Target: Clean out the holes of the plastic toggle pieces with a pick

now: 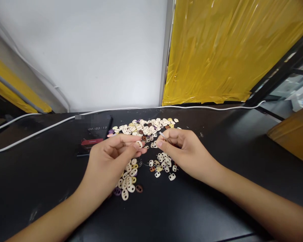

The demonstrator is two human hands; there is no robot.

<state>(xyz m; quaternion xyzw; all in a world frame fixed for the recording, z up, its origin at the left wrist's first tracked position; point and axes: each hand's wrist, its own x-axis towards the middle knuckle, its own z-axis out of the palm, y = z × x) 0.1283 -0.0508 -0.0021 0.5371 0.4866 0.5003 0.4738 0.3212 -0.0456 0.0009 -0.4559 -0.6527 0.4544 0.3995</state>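
Note:
Between thumb and fingers, my left hand (pixel 116 154) pinches a small cream oval piece with holes (pixel 139 144). My right hand (pixel 184 148) is closed on a thin tool (pixel 164 136) whose pale tip sticks out past the fingers; it is just right of the left hand, the two apart. Behind both hands lies a wide pile of oval pieces (pixel 146 126), mostly cream with some purple, yellow and brown. More oval pieces (pixel 128 181) lie below my left hand. Small squarish cream pieces with two holes (pixel 172 176) are scattered near my right hand.
A dark phone (pixel 94 129) showing a timer lies on the black table (pixel 146 215), left of the piles. A white cable (pixel 40 130) runs along the table's back. Behind it stand a white panel (pixel 103 53) and yellow sheeting (pixel 212 50). A brown box (pixel 293 134) is at right.

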